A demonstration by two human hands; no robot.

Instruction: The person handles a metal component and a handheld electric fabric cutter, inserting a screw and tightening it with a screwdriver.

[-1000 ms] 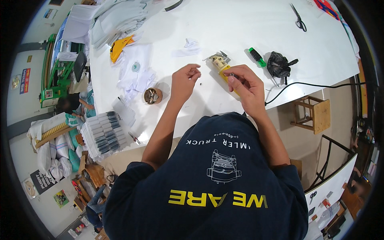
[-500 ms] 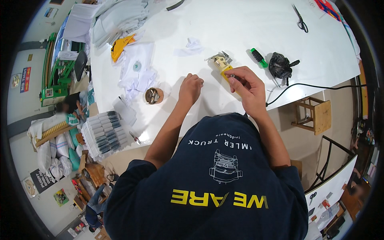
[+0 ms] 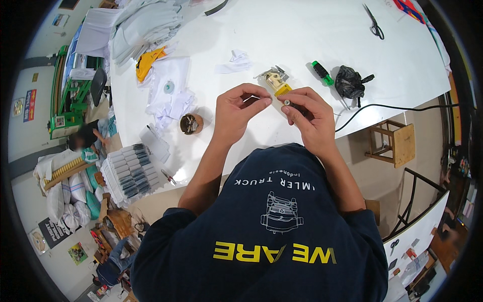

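Observation:
My left hand (image 3: 236,108) hovers over the table, thumb and forefinger closed together at their tips; whatever they may hold is too small to name. Close beside it, my right hand (image 3: 314,121) grips a small round metal part (image 3: 286,102) in its fingers. Just beyond the hands lies a yellow and cream electric cutter (image 3: 275,80), partly hidden by my right hand. A green and black screwdriver (image 3: 322,72) and a crumpled black plastic bag (image 3: 352,82) are to its right. Left of my hands stands a brown round container (image 3: 191,124) with small metal pieces inside.
The white table (image 3: 302,30) holds white cloth (image 3: 166,75), a yellow cloth (image 3: 148,63), scissors (image 3: 375,25) and bundled white rolls (image 3: 126,171). A black cord (image 3: 382,105) runs rightward. A wooden stool (image 3: 402,143) stands right of me. Co-workers (image 3: 83,136) are at the left.
My left hand dipped toward the table, then rose and moved right, close to my right hand. The small part in my right fingers now shows more clearly. The co-worker at left shifted slightly.

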